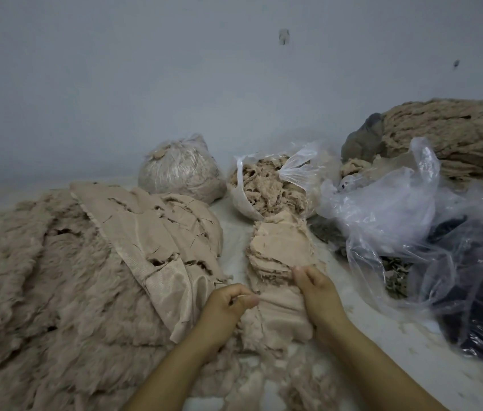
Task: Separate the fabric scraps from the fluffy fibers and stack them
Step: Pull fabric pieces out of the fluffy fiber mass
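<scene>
A beige fabric scrap (281, 318) lies between my hands near the bottom middle, fluffy side down. My left hand (230, 307) is curled and pinches its left edge between thumb and forefinger. My right hand (318, 292) grips the scrap's right edge, fingers curled near the front of a stack of flat beige scraps (278, 250). A large heap of fluffy beige fibers (41, 292) fills the left. Bigger backing pieces (157, 229) lie over that heap.
An open plastic bag of fluffy fibers (267, 188) stands behind the stack, a tied bag (181, 170) to its left. Crumpled clear plastic bags (406, 221) with dark contents crowd the right. A brown fiber bundle (456, 137) lies far right against the wall.
</scene>
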Demonstrator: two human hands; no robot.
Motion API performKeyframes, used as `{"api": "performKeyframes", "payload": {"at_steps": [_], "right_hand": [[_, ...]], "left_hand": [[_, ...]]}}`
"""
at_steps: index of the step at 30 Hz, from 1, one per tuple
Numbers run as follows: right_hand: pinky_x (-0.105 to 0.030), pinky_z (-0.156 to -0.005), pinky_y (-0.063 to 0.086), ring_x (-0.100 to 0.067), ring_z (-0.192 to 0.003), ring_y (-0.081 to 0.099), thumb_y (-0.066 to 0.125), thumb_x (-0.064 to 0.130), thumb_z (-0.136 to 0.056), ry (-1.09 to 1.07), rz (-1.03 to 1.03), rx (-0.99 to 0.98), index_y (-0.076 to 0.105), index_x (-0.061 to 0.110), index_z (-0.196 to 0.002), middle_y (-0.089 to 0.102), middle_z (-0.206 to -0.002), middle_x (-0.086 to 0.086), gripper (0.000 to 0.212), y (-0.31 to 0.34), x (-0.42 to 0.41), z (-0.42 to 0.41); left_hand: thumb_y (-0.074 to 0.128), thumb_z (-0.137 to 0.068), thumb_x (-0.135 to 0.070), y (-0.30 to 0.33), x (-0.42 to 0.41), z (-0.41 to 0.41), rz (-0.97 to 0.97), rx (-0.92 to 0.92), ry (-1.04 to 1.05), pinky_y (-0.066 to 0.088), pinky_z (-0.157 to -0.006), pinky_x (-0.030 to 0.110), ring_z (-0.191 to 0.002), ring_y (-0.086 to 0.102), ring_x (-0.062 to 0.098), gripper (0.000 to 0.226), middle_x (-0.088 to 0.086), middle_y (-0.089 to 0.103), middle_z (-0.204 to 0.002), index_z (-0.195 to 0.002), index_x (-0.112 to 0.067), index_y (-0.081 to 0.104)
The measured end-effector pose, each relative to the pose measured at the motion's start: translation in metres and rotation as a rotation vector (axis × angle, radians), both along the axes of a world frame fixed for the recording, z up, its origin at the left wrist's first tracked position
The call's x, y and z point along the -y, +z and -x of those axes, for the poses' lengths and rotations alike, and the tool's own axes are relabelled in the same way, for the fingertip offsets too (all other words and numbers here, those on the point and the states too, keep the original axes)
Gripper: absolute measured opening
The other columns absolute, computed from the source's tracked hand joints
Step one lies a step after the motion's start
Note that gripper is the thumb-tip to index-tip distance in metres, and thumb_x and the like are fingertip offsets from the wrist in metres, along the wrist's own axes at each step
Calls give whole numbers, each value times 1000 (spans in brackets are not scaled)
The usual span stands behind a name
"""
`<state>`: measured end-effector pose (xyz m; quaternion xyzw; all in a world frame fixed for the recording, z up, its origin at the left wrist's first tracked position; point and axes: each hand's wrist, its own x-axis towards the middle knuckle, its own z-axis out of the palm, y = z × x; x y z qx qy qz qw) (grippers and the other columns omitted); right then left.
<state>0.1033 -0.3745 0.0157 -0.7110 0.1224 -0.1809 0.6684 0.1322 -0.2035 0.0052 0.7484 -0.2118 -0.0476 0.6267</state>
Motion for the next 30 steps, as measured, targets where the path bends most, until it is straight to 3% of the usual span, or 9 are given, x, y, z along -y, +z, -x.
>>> {"api": "performKeyframes", "payload": {"at_steps": [3, 5, 9, 13, 15, 20, 23, 27, 30], "right_hand": [[-35, -84, 52, -21, -88, 69, 60, 60, -81, 360, -79, -272, 73, 14, -89, 73, -93, -5, 49, -2, -1, 11], [-30, -69, 52, -19, -75, 68, 71, 45, -77, 472, -62, -266, 74, 13, -78, 73, -83, -7, 32, -5, 4, 15], [-34, -66, 39, -25, -71, 48, 64, 19, -89, 282, -109, -106, 60, 3, -82, 54, -76, -16, 18, -9, -3, 11], [-31, -70, 52, -24, -78, 63, 59, 15, -92, 13, -334, 15, 66, 2, -96, 69, -87, -14, 15, -2, 19, 7], [-28, -69, 53, -22, -80, 65, 58, 16, -93, 21, -333, 14, 68, 0, -99, 71, -89, -11, 19, 1, 22, 8], [-29, -69, 55, -19, -73, 67, 58, 20, -93, -47, -378, 60, 69, 3, -99, 73, -83, -9, 21, -1, 13, 5], [-30, -72, 51, -18, -82, 65, 57, 26, -95, -248, -397, 108, 66, 9, -106, 71, -94, -5, 22, 4, 35, 6], [-47, -94, 50, -31, -98, 65, 56, 28, -94, -172, -383, 81, 66, 6, -107, 69, -105, -17, 27, 3, 24, 8], [-56, -98, 47, -39, -105, 63, 55, 33, -93, -100, -367, 96, 65, 4, -114, 68, -110, -21, 37, 3, 7, 8]], "left_hand": [[64, -87, -8, 2, -6, 0, 40, -58, -39, 43, -61, 11, -60, 51, -1, 26, -12, 60, -61, -66, -22, 69], [63, -87, -7, 2, -7, 1, 12, -68, -86, 43, -61, 12, -60, 52, -2, 23, -13, 60, -60, -68, -19, 69], [61, -88, -4, 5, -3, 4, -18, -65, -94, 41, -59, 12, -56, 47, -2, 29, -14, 54, -56, -64, -19, 66], [55, -91, -1, 3, -17, -4, -7, -63, 5, 43, -60, 16, -63, 50, 8, 27, -3, 56, -63, -66, -11, 63], [55, -92, -3, 5, -22, -5, 15, -90, -38, 43, -56, 17, -60, 51, 10, 26, -3, 57, -61, -68, -9, 63], [52, -90, -2, 13, -26, -4, -552, 15, -427, 40, -63, 16, -57, 48, -7, 34, -18, 53, -56, -65, -23, 60], [61, -88, -8, 13, -38, -10, -668, -29, -508, 44, -69, 13, -64, 55, -8, 12, -21, 61, -62, -82, -8, 71], [72, -82, -11, 10, -30, -10, -510, -22, -375, 46, -77, 12, -81, 61, -6, 14, -19, 68, -81, -88, -23, 71], [67, -84, -37, 16, -9, -6, -153, -137, -148, 50, -87, 21, -95, 64, 6, 23, -6, 69, -101, -100, -21, 65]]}}
